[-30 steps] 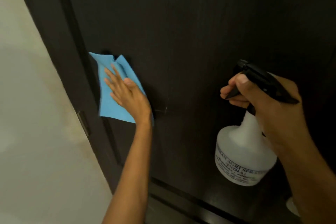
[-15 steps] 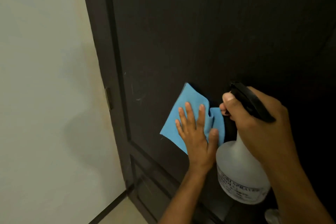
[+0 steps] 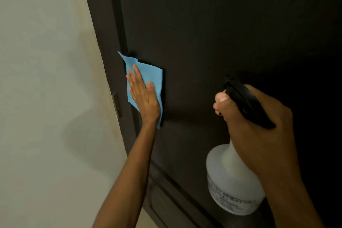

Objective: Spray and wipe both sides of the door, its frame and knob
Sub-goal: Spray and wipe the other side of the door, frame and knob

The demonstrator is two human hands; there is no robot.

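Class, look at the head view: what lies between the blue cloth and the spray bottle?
Only bare dark door. In the head view nothing else sits between the blue cloth under the left hand and the spray bottle in the right hand.

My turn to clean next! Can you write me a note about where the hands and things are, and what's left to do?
Left hand: flat, fingers straight, pressing the blue cloth on the door near its left edge, by the frame.
Right hand: grips the spray bottle by its black trigger head, held up in front of the door.
Done: this side is being wiped; how much is clean I cannot tell.
Left: the rest of this side, the frame, the other side, and the knob, which is out of view.
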